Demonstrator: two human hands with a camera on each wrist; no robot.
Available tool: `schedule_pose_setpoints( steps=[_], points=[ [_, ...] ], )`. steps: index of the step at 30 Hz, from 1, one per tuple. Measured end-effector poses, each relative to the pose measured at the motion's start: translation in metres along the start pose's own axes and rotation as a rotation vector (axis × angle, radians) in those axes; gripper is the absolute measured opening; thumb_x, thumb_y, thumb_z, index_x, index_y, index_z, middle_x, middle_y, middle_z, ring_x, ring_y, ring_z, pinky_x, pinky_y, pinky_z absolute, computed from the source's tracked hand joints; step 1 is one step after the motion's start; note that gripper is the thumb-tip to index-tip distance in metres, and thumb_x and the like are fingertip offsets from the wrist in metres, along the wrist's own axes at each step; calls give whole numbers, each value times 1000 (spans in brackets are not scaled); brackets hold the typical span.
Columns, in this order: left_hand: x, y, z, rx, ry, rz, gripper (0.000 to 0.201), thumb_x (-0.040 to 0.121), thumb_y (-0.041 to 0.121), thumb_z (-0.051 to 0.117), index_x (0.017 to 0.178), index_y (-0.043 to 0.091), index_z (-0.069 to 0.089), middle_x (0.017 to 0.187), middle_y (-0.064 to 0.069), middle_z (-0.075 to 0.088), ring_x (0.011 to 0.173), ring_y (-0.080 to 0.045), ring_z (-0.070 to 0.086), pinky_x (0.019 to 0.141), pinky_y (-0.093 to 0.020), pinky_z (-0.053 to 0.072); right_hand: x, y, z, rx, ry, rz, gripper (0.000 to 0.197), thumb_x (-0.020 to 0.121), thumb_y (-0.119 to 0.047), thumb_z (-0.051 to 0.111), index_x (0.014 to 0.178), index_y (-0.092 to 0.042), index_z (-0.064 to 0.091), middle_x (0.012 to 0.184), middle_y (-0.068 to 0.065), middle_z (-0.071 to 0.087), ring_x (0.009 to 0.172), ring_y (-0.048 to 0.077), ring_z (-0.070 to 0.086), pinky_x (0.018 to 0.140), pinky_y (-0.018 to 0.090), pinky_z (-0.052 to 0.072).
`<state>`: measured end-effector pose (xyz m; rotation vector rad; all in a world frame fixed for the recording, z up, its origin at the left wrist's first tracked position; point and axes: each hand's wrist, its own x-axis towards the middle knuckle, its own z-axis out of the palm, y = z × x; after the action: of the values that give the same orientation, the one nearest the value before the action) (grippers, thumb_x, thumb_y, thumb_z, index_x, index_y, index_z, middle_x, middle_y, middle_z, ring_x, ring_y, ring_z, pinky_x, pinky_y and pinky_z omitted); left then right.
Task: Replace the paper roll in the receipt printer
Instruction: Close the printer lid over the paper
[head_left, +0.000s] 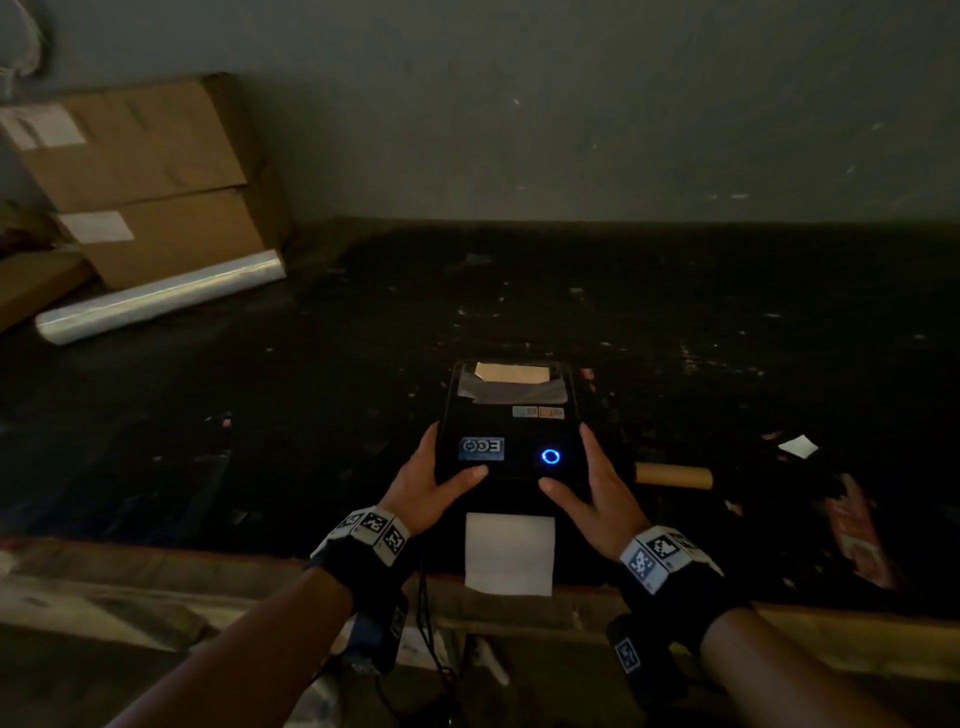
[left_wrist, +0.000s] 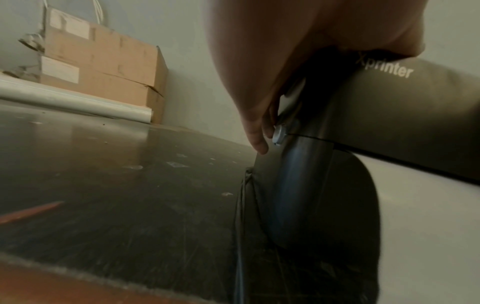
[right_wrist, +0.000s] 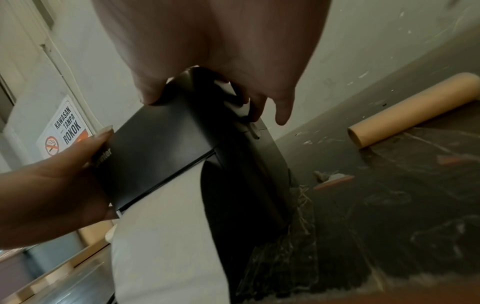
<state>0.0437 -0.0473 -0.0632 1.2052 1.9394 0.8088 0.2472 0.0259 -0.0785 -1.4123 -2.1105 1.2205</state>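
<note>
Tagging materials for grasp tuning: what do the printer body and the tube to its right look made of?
Printer: looks like hard black plastic, smooth and semi-matte; soft sheen on its rounded corner in the left wrist view. Tube: probably bare cardboard, tan and matte, with a hollow open end in the right wrist view.

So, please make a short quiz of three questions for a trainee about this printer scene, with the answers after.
1. True or false: both hands hold the printer, the left hand on its left side and the right hand on its right side.
2. Which colour is the lit ring on the printer's top? A) red B) blue C) green
3. Fill in: a strip of white ____ hangs out of the printer's front, toward the person.

Key
1. True; each thumb lies on the top.
2. B.
3. Paper.
</note>
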Motion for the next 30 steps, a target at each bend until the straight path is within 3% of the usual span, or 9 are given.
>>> schedule_pose_setpoints(
  steps=[22, 30],
  points=[
    [6, -8, 1, -8, 13, 23, 86, 80, 42, 65, 147, 25, 15, 148, -4, 41, 133, -20, 42, 109, -39, 37, 2, 2, 1, 44, 23, -31, 90, 82, -43, 60, 146, -24, 0, 158, 3, 7, 144, 20, 13, 114, 38, 18],
    [7, -7, 0, -12, 6, 28, 83, 82, 40, 64, 147, 22, 15, 147, -4, 41, 133, -20, 42, 105, -33, 36, 0, 3, 0, 44, 33, -58, 88, 82, -42, 60, 146, -22, 3, 157, 4, 11, 143, 20, 16, 114, 36, 19]
  ],
)
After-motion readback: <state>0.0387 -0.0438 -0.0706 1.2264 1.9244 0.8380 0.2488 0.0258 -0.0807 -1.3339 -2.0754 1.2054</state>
